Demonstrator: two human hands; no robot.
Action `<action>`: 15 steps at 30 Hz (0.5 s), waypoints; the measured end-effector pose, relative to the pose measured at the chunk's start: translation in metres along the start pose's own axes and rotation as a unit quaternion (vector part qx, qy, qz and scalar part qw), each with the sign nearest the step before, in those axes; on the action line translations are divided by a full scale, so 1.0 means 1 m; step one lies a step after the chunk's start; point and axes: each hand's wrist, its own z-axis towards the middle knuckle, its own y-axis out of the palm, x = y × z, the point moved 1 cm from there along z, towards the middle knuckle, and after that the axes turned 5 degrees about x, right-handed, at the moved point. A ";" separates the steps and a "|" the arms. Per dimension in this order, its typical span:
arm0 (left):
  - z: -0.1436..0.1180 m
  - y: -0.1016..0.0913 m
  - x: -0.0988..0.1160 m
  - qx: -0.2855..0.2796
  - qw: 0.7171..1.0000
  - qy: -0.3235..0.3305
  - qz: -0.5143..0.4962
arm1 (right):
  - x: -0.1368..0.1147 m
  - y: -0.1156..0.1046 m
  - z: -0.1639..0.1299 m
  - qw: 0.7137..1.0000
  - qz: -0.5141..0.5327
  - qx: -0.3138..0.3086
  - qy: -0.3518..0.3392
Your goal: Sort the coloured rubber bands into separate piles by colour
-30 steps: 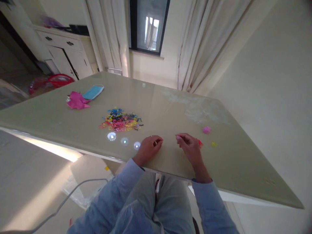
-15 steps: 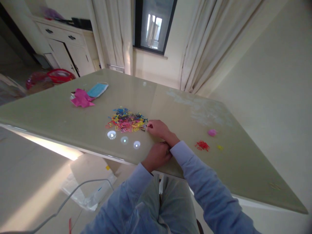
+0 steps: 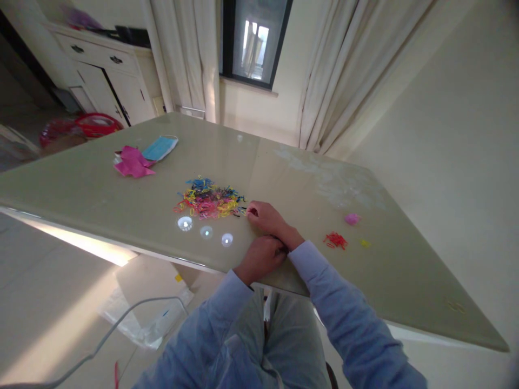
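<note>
A heap of small coloured rubber bands (image 3: 208, 199) lies on the glossy table (image 3: 308, 189). My right hand (image 3: 265, 217) reaches across to the heap's right edge, its fingertips pinched together at the bands there. My left hand (image 3: 261, 257) rests curled on the table near the front edge, under my right wrist; nothing shows in it. To the right lie a small red cluster of bands (image 3: 334, 240), a pink cluster (image 3: 352, 219) and a yellow one (image 3: 365, 243).
A pink paper scrap (image 3: 132, 162) and a blue face mask (image 3: 162, 147) lie at the far left of the table. Three bright light reflections (image 3: 206, 232) sit in front of the heap. A white cabinet (image 3: 109, 75) and curtains stand behind.
A second ago both hands were apart near the red cluster. My right hand has crossed left to the heap's edge, and my left hand has drawn back toward the table's front edge.
</note>
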 end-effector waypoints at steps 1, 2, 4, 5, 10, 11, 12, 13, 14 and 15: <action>0.000 0.000 0.000 0.001 1.000 0.004 -0.003 | 0.001 -0.001 -0.002 0.999 0.029 0.017 -0.001; 0.000 0.000 0.000 0.005 1.000 0.006 -0.007 | 0.001 -0.002 -0.004 0.997 0.067 0.039 -0.002; 0.000 0.000 0.000 0.014 1.000 0.008 -0.014 | -0.001 -0.007 -0.012 0.982 0.170 0.086 0.006; 0.000 0.000 0.000 0.017 1.000 0.008 -0.017 | -0.003 -0.010 -0.017 0.967 0.233 0.099 0.019; 0.001 0.002 -0.002 0.007 1.000 -0.019 0.008 | -0.026 -0.040 -0.053 0.774 0.611 0.115 0.120; 0.000 0.002 -0.002 0.009 1.000 -0.026 0.014 | -0.030 -0.046 -0.061 0.736 0.655 0.117 0.126; 0.000 0.002 -0.003 0.014 0.999 -0.029 0.015 | -0.033 -0.052 -0.068 0.707 0.685 0.118 0.130; -0.001 0.002 -0.004 0.022 0.999 -0.028 0.013 | -0.034 -0.056 -0.074 0.690 0.702 0.117 0.132; -0.001 0.002 -0.004 0.032 0.999 -0.025 0.006 | -0.034 -0.060 -0.080 0.681 0.710 0.118 0.136; -0.002 0.002 -0.004 0.039 0.999 -0.022 -0.003 | -0.033 -0.062 -0.084 0.678 0.711 0.120 0.141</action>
